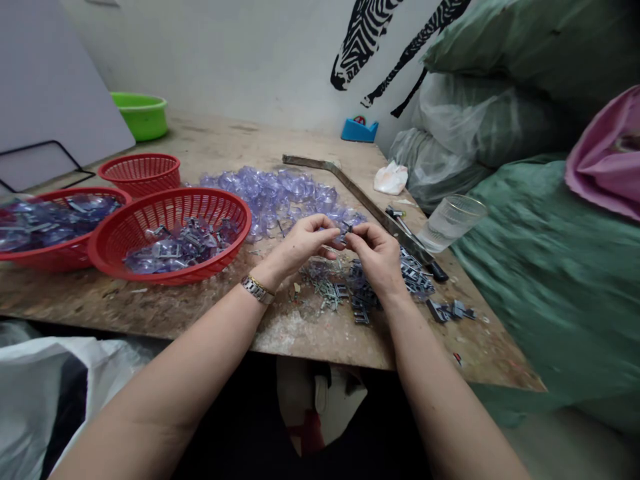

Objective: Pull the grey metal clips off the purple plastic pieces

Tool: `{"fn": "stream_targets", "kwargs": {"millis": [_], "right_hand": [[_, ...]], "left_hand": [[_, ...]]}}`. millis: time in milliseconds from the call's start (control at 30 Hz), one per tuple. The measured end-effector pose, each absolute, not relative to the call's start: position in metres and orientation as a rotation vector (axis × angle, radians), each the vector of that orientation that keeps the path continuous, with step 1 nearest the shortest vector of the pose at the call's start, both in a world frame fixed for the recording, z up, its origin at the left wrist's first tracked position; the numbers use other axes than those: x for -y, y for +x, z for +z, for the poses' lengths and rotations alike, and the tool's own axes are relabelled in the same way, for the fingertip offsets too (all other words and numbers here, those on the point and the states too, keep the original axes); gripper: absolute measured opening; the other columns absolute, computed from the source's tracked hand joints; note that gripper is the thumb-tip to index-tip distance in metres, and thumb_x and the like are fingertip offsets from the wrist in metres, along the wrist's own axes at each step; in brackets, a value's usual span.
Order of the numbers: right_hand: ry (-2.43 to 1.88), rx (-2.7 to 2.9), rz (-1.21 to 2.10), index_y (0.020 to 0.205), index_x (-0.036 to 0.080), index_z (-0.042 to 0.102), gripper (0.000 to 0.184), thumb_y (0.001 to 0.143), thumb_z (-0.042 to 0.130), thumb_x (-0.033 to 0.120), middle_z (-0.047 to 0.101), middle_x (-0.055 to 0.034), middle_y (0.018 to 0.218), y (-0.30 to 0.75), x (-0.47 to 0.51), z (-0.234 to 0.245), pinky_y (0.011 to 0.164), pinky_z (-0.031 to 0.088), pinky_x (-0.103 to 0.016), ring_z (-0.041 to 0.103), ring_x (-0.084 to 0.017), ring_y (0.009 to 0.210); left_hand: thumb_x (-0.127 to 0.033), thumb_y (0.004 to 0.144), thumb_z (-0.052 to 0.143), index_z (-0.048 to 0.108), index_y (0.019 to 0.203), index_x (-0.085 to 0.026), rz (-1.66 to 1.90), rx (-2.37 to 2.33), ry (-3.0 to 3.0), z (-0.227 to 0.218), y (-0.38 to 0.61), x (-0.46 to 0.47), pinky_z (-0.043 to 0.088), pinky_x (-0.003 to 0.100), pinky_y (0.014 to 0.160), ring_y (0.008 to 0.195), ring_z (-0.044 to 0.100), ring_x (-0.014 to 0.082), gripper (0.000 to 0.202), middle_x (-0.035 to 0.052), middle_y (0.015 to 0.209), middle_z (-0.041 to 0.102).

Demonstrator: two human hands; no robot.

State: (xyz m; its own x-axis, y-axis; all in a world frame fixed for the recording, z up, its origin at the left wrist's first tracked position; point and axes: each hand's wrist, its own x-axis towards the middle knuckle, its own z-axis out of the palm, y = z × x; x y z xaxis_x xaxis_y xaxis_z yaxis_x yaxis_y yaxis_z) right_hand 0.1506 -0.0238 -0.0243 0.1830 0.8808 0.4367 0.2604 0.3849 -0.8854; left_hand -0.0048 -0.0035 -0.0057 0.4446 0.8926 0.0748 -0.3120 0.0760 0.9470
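- Nearest, a white bag [107,363] sags below the table [295,337] at the left; a part rolling off the front edge there might drop into it and be lost.
- A small red bit [457,359] and some dark blocks [453,311] lie toward the right edge, where a sleeve or forearm could sweep them off.
- Under the hands, thin pins [329,293] lie scattered beside the grey parts [361,310]; the heaps nearly meet, so a hasty pick could bring up the wrong piece.
- The right hand [377,257] pinches a small dark piece [348,228] between thumb and forefinger, above the table. A slip of that fine grip would probably lose it among the grey parts.
- The left hand [307,240] meets it with thumb and fingers curled; whether they grip anything, I cannot tell.
- At left, the front basket [165,277] holds clear and grey pieces; bumping its rim might spill some.
- The glass [453,220], holding water, is near the right edge and beside the bar [350,190]; shifting the bar could knock it and wet the parts.
- Beyond, purple shells [285,193] spread loosely, likely to slide if pulled from below.
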Motion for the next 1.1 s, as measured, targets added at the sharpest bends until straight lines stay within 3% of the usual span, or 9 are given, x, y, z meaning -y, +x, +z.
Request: {"fn": "stream_targets", "kwargs": {"millis": [200, 400, 667, 900, 1100], "right_hand": [[-1.131, 1.364, 0.653, 0.068, 0.020, 0.058, 0.014, 0.072, 0.065, 0.032, 0.057, 0.0041, 0.062, 0.1513, 0.0253, -0.0210, 0.062, 0.046, -0.026, 0.057, -0.012, 0.061], [-1.132, 1.326, 0.710, 0.072, 0.020, 0.057, 0.018, 0.073, 0.067, 0.036, 0.057, 0.0040, 0.063, 0.1516, 0.0249, -0.0204, 0.062, 0.049, -0.027, 0.059, -0.013, 0.061], [-1.134, 1.318, 0.759, 0.073, 0.020, 0.060, 0.019, 0.073, 0.067, 0.037, 0.064, 0.0023, 0.067, 0.1502, 0.0261, -0.0199, 0.062, 0.050, -0.026, 0.061, -0.012, 0.061], [-1.123, 1.340, 0.760, 0.070, 0.020, 0.058, 0.016, 0.074, 0.066, 0.034, 0.062, 0.0039, 0.063, 0.1491, 0.0269, -0.0206, 0.063, 0.046, -0.026, 0.059, -0.012, 0.060], [-1.135, 1.335, 0.773, 0.070, 0.020, 0.058, 0.018, 0.073, 0.066, 0.037, 0.062, 0.0032, 0.064, 0.1485, 0.0269, -0.0204, 0.063, 0.047, -0.026, 0.059, -0.012, 0.060]], "left_hand": [[-0.020, 0.079, 0.065, 0.054, 0.074, -0.011, 1.036, -0.688, 1.354, -0.0009, -0.0026, 0.0041, 0.048, 0.016, 0.052, 0.068, 0.065, 0.0072, 0.015, 0.0060, 0.100, 0.064], [-0.017, 0.082, 0.061, 0.052, 0.076, -0.013, 1.058, -0.666, 1.248, -0.0032, -0.0005, 0.0038, 0.052, 0.018, 0.058, 0.065, 0.065, 0.0084, 0.011, -0.0021, 0.070, 0.057], [-0.015, 0.080, 0.061, 0.050, 0.071, -0.013, 1.096, -0.778, 1.216, -0.0049, -0.0019, 0.0025, 0.038, 0.013, 0.045, 0.060, 0.064, 0.0062, 0.014, 0.0004, 0.076, 0.061], [-0.014, 0.083, 0.064, 0.048, 0.072, -0.013, 1.030, -0.725, 1.062, -0.0048, 0.0001, 0.0009, 0.052, 0.018, 0.058, 0.057, 0.064, 0.0074, 0.019, -0.0048, 0.059, 0.054], [-0.012, 0.087, 0.061, 0.048, 0.072, -0.013, 1.041, -0.710, 1.001, -0.0064, 0.0004, -0.0029, 0.054, 0.018, 0.061, 0.055, 0.063, 0.0062, 0.019, -0.0055, 0.059, 0.053]]}}
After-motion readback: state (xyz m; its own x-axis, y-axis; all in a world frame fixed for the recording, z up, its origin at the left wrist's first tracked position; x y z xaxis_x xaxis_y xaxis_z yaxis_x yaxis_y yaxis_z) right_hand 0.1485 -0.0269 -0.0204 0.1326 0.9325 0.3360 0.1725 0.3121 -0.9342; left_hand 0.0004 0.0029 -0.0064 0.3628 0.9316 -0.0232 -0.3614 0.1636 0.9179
